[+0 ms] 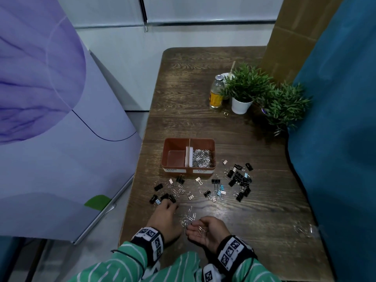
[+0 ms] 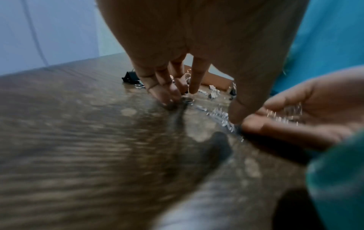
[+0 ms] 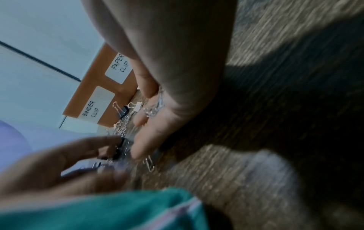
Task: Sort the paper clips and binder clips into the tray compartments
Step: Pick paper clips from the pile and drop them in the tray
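Observation:
A brown tray stands mid-table; its right compartment, labelled PAPER CLIP, holds a pile of silver paper clips, and its left compartment, labelled BINDER CLIP, shows only bare floor. My right hand lies palm up near the front edge, with several paper clips in the cupped palm. My left hand reaches down beside it, its straight fingertips touching the table among loose paper clips and black binder clips. More binder clips lie scattered to the right of the tray.
At the back right stand a yellow-labelled bottle and two potted plants, with a small ring in front of them. A blue fabric surface borders the table on the right. Clear plastic lies at the front right.

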